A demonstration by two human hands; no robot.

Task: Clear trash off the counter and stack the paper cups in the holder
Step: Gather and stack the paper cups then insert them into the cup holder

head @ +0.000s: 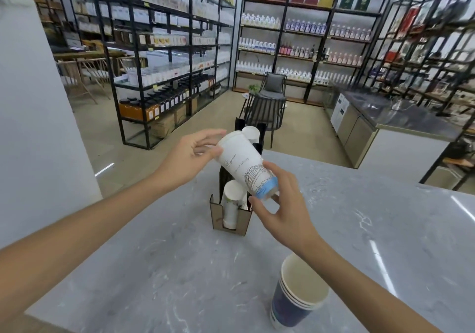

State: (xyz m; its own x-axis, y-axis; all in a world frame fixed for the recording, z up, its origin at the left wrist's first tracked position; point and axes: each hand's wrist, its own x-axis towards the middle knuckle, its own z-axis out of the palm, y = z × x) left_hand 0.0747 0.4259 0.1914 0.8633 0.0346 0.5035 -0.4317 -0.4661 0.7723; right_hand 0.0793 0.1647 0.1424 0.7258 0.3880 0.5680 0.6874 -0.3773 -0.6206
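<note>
Holding a white cup (244, 164) tilted over the holder (230, 213), both hands are in the mix: the right hand (281, 204) has its grip pinching the cup's blue bottom end with thumb and fingertips, and the left hand (191, 154) sits at the rim end, fingers spread loose and just touching it, not really clamped.

Biggest risk as I see it: the cup is up in the air, sideways, held mostly by a fingertip pinch at the narrow base. If the left hand lets go before the rim is lined up with the slot, the cup could swing and knock the holder, which looks like light cardboard and might tip or slide on the slick desk (154, 268). Also the right forearm is passing just above the blue cups (295, 299) near the desk edge, so a careless pull-back could sweep them off.

Counts: one cup in hand, roughly two or three white cups poking out of the holder's near slot (hard to tell), one more white cup (250, 133) at its far end, and a nested stack of about four blue cups.
</note>
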